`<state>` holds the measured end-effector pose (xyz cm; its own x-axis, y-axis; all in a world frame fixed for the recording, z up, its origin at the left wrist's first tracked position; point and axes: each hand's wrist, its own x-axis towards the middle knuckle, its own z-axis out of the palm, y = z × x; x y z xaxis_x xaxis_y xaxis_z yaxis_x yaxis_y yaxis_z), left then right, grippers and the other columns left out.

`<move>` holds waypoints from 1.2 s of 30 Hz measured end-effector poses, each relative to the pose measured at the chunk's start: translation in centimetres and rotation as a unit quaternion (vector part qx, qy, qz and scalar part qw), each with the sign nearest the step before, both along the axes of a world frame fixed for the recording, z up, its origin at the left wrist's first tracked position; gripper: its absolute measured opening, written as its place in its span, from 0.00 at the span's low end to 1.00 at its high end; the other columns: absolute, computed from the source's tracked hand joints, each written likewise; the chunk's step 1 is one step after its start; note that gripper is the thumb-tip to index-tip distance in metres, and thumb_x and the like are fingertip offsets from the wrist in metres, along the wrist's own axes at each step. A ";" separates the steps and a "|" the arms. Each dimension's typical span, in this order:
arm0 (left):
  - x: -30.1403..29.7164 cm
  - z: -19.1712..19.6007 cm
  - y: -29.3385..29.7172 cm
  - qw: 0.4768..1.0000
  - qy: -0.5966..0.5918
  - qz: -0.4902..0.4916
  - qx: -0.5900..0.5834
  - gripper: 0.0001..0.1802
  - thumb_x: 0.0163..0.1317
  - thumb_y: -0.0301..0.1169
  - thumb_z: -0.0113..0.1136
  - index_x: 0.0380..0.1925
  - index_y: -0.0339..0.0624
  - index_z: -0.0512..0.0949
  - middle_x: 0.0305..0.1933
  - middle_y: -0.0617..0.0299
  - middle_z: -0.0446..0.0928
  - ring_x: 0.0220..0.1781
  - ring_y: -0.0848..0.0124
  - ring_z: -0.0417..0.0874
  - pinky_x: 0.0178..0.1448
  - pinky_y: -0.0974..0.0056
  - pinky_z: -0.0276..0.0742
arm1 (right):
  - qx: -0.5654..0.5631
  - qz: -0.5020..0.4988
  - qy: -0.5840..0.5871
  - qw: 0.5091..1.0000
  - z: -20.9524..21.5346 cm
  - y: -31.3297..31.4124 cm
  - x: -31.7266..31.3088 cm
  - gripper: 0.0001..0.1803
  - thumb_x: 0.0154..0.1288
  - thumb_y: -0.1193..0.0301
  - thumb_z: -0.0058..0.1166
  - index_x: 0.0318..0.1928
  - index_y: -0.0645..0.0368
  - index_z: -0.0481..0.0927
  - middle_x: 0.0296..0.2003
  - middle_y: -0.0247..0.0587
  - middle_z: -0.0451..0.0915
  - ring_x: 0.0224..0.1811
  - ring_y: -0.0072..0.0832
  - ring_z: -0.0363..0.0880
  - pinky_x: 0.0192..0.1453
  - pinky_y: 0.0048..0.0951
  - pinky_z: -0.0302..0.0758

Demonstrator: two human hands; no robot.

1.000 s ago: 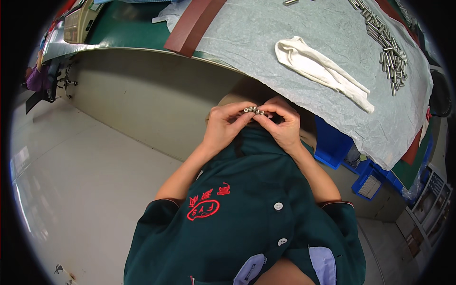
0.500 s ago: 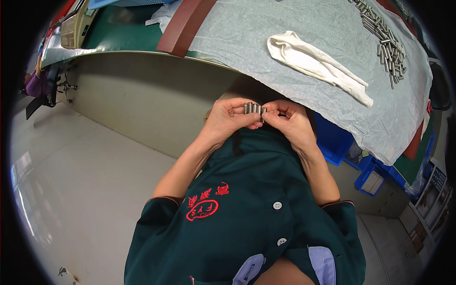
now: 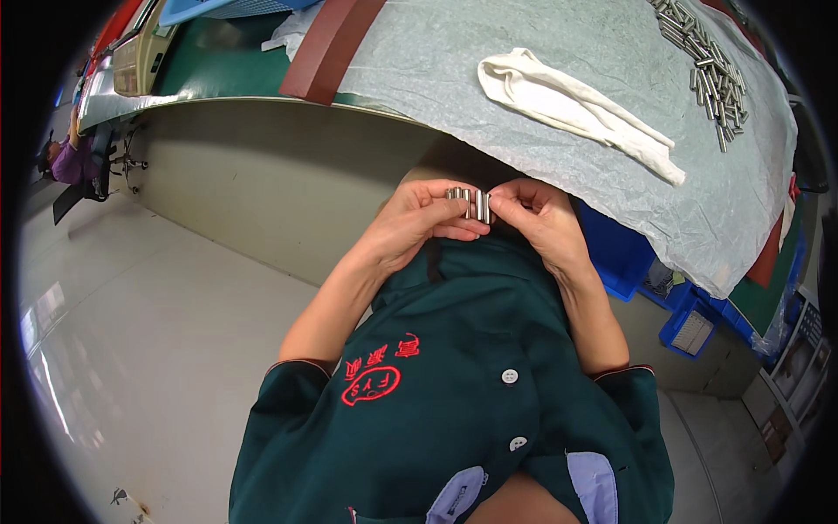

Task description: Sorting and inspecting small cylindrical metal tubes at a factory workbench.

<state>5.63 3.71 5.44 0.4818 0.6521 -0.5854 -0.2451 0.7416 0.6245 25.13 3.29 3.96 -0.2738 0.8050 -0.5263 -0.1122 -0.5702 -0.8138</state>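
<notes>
Several short, shiny metal pins [image 3: 479, 206] lie side by side in a row across the fingers of my left hand [image 3: 421, 214], its thumb pressed over them. The thumb and fingertips of my right hand [image 3: 534, 215] pinch at the right end of that row, touching the last pin. Both hands are held in front of my body, just short of the table's near edge. More metal pins [image 3: 711, 77] of the same kind lie in a loose heap on the pale paper sheet [image 3: 419, 61] at the far right.
A folded white cloth [image 3: 576, 105] lies on the paper. Left of it are a dark red bar [image 3: 327, 52] and a blue basket [image 3: 223, 7]. Blue bins [image 3: 613, 249] stand below the table's edge. A person in purple [image 3: 72, 162] sits at the far left.
My left thumb has shifted left along the row, showing more of the right-hand pins. My right fingertips have drawn slightly to the right. The view has shifted a little.
</notes>
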 end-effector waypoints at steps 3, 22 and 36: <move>-0.1 0.4 0.6 1.000 -0.006 -0.015 -0.022 0.12 0.65 0.29 0.54 0.44 0.32 0.76 0.40 0.55 0.80 0.41 0.68 0.84 0.46 0.69 0.81 | 0.028 0.021 0.027 0.999 -0.2 0.3 0.2 0.07 0.59 0.74 0.60 0.36 0.65 0.78 0.29 0.34 0.79 0.32 0.16 0.76 0.38 0.16 0.72; -9.4 22.4 18.0 0.895 0.283 -0.114 0.326 0.16 0.60 0.32 0.61 0.45 0.34 0.75 0.33 0.56 0.81 0.30 0.75 0.82 0.38 0.73 0.81 | 0.425 0.054 -0.054 0.902 11.4 -1.1 1.3 0.06 0.47 0.83 0.61 0.28 0.62 0.81 0.23 0.34 0.76 0.23 0.21 0.70 0.27 0.21 0.65; -6.3 22.7 25.0 0.449 0.643 -0.231 0.576 0.09 0.48 0.26 0.64 0.29 0.33 0.81 0.29 0.50 0.81 0.33 0.60 0.82 0.40 0.61 0.76 | 0.580 0.037 -0.362 0.729 16.5 4.4 10.7 0.05 0.43 0.81 0.61 0.23 0.62 0.78 0.20 0.38 0.75 0.23 0.33 0.73 0.26 0.30 0.68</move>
